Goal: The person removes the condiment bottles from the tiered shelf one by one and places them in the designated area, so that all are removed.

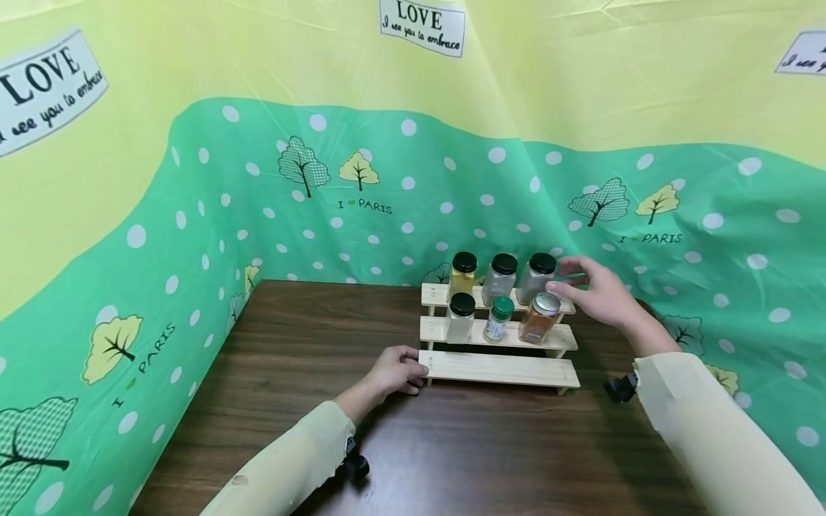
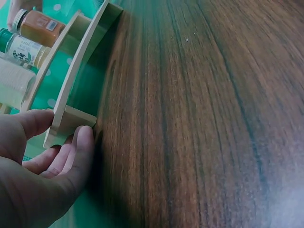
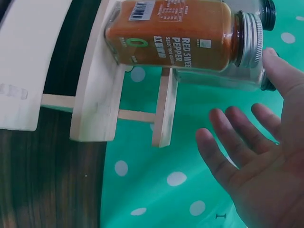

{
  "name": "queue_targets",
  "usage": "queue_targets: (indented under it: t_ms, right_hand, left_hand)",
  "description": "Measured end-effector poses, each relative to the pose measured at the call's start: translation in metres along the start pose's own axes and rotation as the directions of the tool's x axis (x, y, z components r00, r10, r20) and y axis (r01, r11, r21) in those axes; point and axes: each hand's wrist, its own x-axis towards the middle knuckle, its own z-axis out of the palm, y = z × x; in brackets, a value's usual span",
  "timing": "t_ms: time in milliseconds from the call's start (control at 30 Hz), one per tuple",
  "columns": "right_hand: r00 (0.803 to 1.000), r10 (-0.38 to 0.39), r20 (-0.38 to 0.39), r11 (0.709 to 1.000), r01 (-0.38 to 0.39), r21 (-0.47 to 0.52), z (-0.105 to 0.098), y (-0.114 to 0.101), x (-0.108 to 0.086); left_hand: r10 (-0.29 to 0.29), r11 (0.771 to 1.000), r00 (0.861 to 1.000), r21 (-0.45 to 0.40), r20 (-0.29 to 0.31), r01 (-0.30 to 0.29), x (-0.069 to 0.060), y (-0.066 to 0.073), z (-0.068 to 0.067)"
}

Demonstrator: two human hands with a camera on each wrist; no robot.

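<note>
A three-step wooden spice rack (image 1: 503,368) stands on the table. My left hand (image 1: 390,371) grips the left end of its lowest step, thumb on the plank and fingers by its leg. My right hand (image 1: 603,290) is spread, holding nothing, beside the rack's upper right. Nearest to it are a black-lidded clear jar (image 1: 535,282) on the top step and a silver-lidded red pepper jar (image 3: 171,33) on the middle step. The top step also bears a yellowish jar (image 1: 462,278) and another black-lidded jar (image 1: 499,278). A pale jar (image 1: 459,322) and a green-lidded bottle (image 1: 497,324) share the middle step.
The dark wooden table (image 1: 310,337) extends left of and in front of the rack. A green and yellow patterned cloth (image 1: 413,201) hangs behind the table and along both sides, close behind the rack.
</note>
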Motion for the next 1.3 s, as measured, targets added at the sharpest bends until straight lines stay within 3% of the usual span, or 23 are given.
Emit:
queue_targets:
  t_ms: [200,433,867,1067,1300]
  right_hand:
    - [0.999,-0.042,0.009,0.999,0.042,0.004,0.001,-0.004,0.010]
    - [0.998,-0.038,0.043,0.999,0.036,0.040,0.000,-0.010,0.017]
    - [0.996,-0.072,0.043,0.997,0.070,0.041,0.000,-0.010,0.026]
    - [0.999,-0.030,0.030,0.998,0.028,0.056,-0.002,-0.003,0.026]
    - [0.999,0.045,0.012,0.995,-0.046,0.087,-0.018,0.013,0.023]
  left_hand:
    - [0.003,1.000,1.000,-0.007,-0.021,-0.003,0.000,0.001,-0.002]
    - [0.005,1.000,0.999,-0.027,-0.039,-0.006,-0.002,0.006,-0.004]
    - [0.013,1.000,0.999,0.028,-0.051,-0.012,-0.001,0.008,-0.008]
    - [0.041,0.996,0.998,0.081,-0.051,-0.037,-0.003,0.011,-0.006]
    - [0.041,0.992,0.997,0.124,-0.060,-0.034,-0.003,0.014,-0.002]
